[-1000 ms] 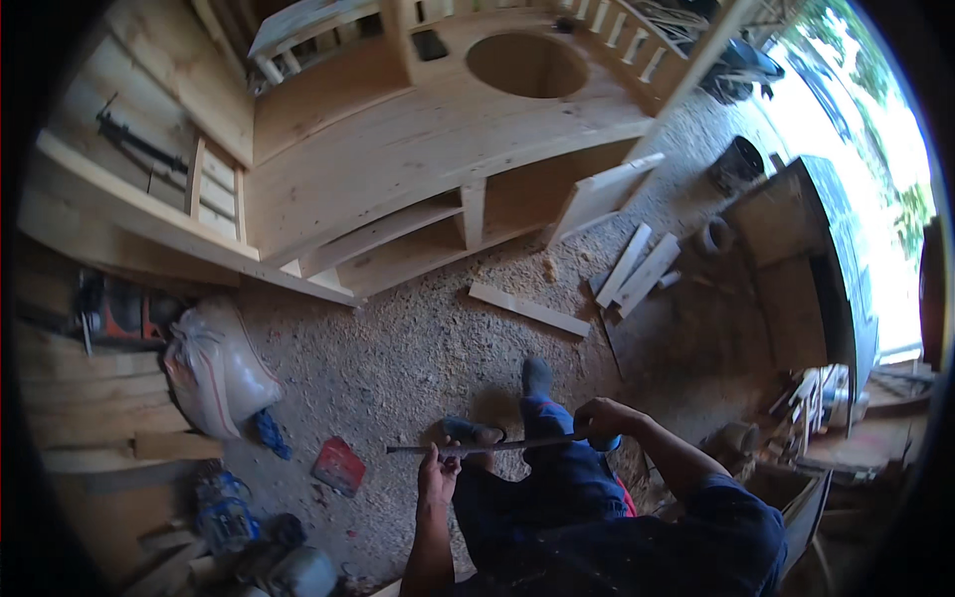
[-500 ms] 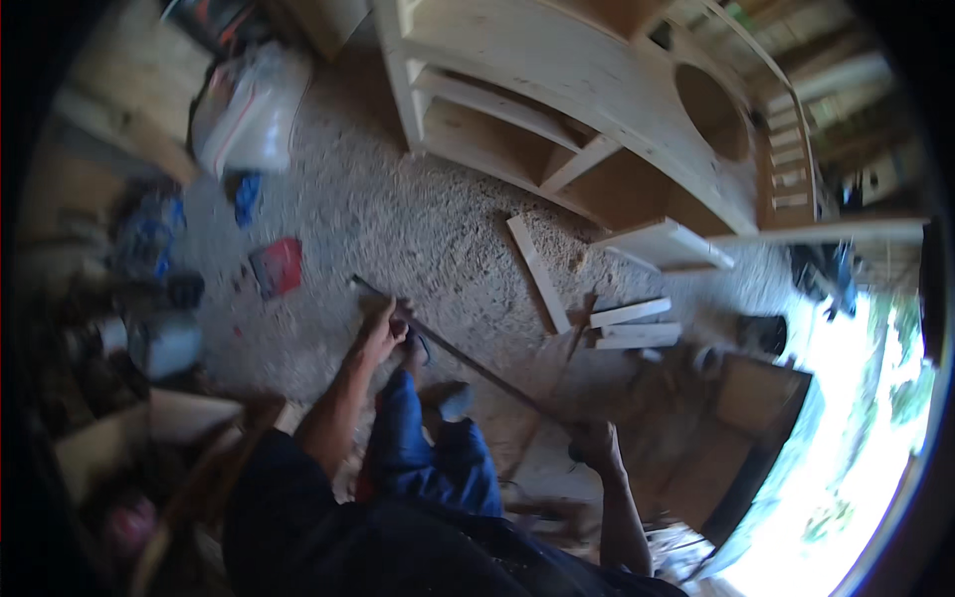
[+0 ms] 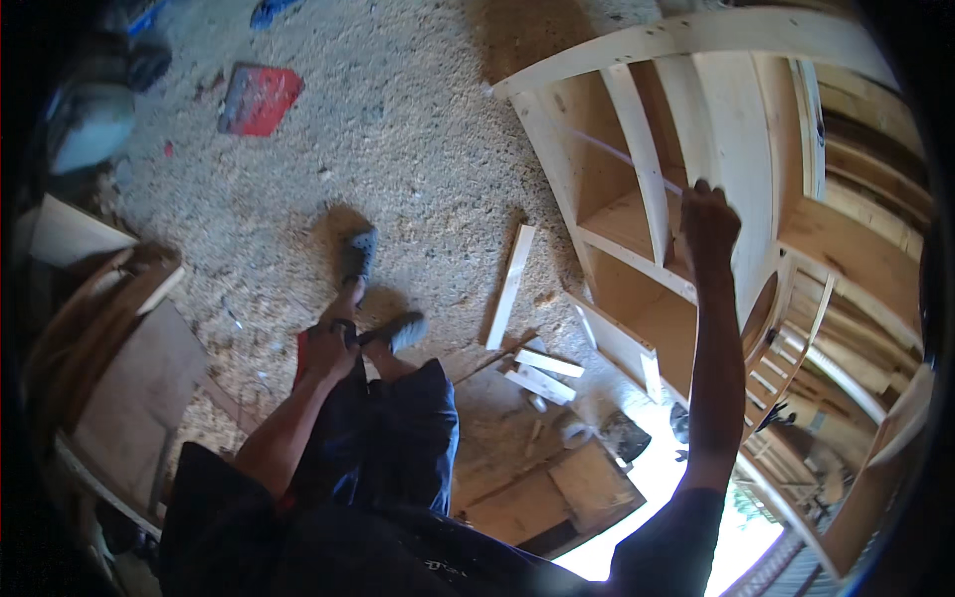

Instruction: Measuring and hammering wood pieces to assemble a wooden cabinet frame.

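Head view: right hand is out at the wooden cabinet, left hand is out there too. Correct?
Not the left hand: the head view shows it down by the person's trousers, away from the wooden cabinet. The right hand is out at the cabinet, as stated.

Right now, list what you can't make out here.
All in the head view:
- Dark object at the left hand: too small and partly covered by the hand to identify.
- Thin pale strip at the right hand: blurred, its far end indistinct.
- Right-hand fingertips: hidden behind the hand.
- Blue item: cut off by the top edge.
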`<state>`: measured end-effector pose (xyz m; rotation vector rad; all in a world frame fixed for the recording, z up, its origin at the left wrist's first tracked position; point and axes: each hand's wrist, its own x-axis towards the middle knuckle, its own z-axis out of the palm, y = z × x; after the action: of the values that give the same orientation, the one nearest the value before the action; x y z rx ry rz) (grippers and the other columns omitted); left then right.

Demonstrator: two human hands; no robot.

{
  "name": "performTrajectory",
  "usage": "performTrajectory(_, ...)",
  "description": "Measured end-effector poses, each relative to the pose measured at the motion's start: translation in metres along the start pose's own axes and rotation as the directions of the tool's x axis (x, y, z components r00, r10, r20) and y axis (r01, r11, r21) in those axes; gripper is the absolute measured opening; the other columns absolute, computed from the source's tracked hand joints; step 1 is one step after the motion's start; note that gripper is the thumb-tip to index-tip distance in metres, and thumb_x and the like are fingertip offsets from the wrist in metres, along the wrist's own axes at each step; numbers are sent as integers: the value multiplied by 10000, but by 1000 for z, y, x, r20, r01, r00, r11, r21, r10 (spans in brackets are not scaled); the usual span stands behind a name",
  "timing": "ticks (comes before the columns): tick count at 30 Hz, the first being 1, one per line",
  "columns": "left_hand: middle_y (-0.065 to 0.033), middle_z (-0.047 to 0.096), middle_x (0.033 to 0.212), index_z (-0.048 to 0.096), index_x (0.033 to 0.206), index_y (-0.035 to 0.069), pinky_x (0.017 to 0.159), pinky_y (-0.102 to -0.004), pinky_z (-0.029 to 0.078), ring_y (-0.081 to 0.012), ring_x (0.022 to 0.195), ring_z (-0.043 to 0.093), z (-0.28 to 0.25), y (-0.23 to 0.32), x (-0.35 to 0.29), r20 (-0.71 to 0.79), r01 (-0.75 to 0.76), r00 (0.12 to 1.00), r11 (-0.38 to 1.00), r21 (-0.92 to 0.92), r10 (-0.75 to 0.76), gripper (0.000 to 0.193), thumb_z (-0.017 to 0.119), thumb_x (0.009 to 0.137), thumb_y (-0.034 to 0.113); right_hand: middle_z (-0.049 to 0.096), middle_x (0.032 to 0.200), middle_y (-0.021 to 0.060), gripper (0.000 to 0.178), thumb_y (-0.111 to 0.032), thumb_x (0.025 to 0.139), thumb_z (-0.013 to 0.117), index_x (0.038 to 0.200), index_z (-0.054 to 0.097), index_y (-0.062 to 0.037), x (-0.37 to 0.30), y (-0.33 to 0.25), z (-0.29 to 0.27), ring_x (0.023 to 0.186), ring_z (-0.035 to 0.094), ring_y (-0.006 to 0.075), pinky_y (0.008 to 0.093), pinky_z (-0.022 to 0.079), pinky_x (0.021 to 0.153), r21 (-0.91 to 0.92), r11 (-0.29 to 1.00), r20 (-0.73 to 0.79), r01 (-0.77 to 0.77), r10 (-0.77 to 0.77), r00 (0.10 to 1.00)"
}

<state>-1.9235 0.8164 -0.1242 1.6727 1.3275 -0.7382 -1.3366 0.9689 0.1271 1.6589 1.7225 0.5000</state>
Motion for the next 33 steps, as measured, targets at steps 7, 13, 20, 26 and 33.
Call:
performTrajectory(7, -163, 526, 1424, 608, 1280, 64, 1060, -509, 445, -360, 1335, 492, 4, 12, 6, -16, 173, 984, 979, -105, -176, 530, 729, 864, 369, 693, 915, 29, 98, -74, 839, 693, 859, 734, -161, 144, -2, 34, 911, 717, 243, 393, 603, 666, -72, 987, 57, 146, -142, 988)
performTrajectory(13, -163, 487, 1455, 598, 1266, 88, 1063, -535, 416, -353, 1368, 435, 27, 26, -2, -65, 217, 972, 968, -124, -226, 514, 756, 842, 331, 742, 964, 73, 103, -109, 905, 662, 917, 750, -161, 181, -28, 41, 865, 748, 280, 421, 612, 660, -193, 976, 171, 106, -73, 983)
performTrajectory(20, -152, 474, 1466, 588, 1262, 84, 1044, -540, 422, -352, 1362, 433, 44, 23, -6, -34, 255, 963, 948, -191, -266, 506, 745, 841, 316, 704, 894, -14, 151, -322, 996, 601, 919, 705, -246, 192, -31, 46, 813, 735, 222, 396, 590, 593, -413, 898, 127, 151, -107, 986)
performTrajectory(26, -157, 481, 1455, 590, 1255, 79, 1041, -542, 420, -355, 1369, 429, 43, 22, -5, -85, 262, 955, 941, -216, -286, 488, 743, 839, 283, 707, 909, 25, 140, -245, 984, 609, 932, 726, -189, 197, -28, 31, 878, 716, 234, 404, 592, 662, -285, 931, 96, 229, -210, 973)
performTrajectory(33, -161, 476, 1461, 592, 1253, 83, 1049, -546, 414, -366, 1374, 421, 41, 24, -3, -64, 276, 952, 928, -250, -300, 473, 736, 846, 277, 684, 999, 3, 148, -297, 990, 614, 943, 696, -184, 197, -26, 21, 907, 699, 255, 432, 588, 703, -171, 949, 147, 265, -242, 959)
